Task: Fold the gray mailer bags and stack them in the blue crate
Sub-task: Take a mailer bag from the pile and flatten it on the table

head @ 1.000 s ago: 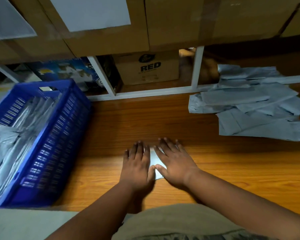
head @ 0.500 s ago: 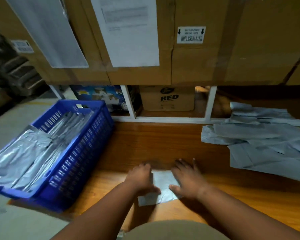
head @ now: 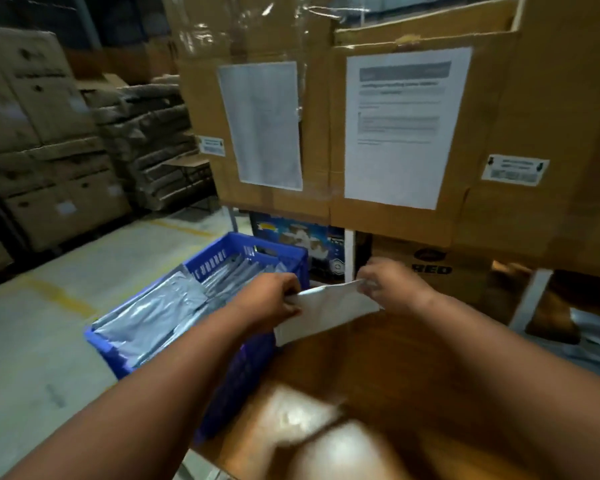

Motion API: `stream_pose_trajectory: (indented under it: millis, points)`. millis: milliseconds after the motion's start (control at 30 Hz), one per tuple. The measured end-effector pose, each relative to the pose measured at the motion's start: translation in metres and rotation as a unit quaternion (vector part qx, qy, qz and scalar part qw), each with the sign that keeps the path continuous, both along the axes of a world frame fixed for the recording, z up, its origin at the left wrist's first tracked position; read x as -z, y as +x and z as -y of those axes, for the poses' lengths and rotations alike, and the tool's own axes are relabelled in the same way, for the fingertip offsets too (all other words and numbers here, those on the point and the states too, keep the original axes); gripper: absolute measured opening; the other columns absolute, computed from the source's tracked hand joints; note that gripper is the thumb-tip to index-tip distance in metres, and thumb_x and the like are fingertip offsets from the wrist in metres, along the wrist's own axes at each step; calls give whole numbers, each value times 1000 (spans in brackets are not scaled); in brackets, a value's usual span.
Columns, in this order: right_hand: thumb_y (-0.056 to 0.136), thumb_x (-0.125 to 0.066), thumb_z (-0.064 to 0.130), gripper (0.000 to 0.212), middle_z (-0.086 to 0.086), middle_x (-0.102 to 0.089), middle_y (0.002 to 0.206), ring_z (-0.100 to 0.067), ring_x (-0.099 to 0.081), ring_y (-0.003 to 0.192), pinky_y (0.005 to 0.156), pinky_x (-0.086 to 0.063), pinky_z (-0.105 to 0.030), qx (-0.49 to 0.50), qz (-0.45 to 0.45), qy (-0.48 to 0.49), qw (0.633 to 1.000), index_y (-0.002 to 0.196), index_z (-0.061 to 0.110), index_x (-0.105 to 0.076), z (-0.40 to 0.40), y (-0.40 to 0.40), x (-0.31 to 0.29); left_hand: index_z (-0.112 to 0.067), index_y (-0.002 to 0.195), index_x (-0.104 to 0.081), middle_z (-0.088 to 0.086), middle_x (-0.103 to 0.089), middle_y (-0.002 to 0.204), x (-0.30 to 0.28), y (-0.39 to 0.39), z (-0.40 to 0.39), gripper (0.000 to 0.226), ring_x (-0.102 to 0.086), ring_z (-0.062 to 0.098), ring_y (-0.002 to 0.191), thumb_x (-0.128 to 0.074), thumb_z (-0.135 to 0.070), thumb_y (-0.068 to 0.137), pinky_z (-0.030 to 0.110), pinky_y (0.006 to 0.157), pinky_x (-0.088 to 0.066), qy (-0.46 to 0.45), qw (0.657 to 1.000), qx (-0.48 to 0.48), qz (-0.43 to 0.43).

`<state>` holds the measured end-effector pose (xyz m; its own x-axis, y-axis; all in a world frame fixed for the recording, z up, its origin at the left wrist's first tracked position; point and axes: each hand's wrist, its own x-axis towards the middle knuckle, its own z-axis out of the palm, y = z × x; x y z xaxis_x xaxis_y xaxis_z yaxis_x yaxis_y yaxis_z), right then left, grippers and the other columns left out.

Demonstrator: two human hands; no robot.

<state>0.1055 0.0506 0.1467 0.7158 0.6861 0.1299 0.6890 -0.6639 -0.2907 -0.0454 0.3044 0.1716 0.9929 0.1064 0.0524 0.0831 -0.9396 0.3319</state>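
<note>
A folded gray mailer bag [head: 326,311] hangs in the air just right of the blue crate [head: 250,362], above the wooden floor. My left hand [head: 274,299] grips its left end and my right hand [head: 392,287] pinches its upper right corner. The crate stands at the left and holds several folded gray bags [head: 160,317] laid side by side. A few unfolded bags [head: 596,332] show at the far right edge, mostly out of view.
Large cardboard boxes [head: 413,133] with paper sheets sit on a white rack [head: 529,296] straight ahead. Stacked cartons [head: 42,140] line the back left beyond a bare concrete floor [head: 35,341]. A wooden floor panel [head: 378,393] lies below my arms.
Both hands have lifted the folded bag off the wooden floor and carried it up and left toward the crate. My view has swung upward and to the left.
</note>
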Motion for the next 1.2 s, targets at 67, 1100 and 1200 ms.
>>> stream_pose_trajectory:
  millis: [67, 1100, 1200]
  points:
    - [102, -67, 39, 16, 17, -54, 100, -7, -56, 89, 70, -43, -25, -26, 39, 16, 999, 90, 46, -60, -46, 2, -26, -34, 94, -63, -12, -65, 94, -17, -12, -38, 25, -61, 10, 87, -86, -38, 86, 32, 71, -49, 5, 998, -40, 38]
    - [100, -60, 25, 18, -5, -70, 110, -33, -68, 103, 86, -57, -40, -124, 9, -125, 984, 114, 23, -71, -467, -26, 46, -29, 94, -66, -7, -64, 94, 73, -121, -319, 25, -65, 25, 99, -70, -47, 78, 40, 83, -38, 148, 926, -334, -94]
    - [102, -59, 26, 16, -5, -70, 113, -30, -67, 97, 85, -57, -42, -112, -7, -98, 989, 117, 23, -65, -459, -25, 44, -31, 99, -62, -6, -56, 99, 67, -118, -315, 32, -62, 26, 100, -69, -50, 75, 42, 83, -39, 159, 925, -334, -89]
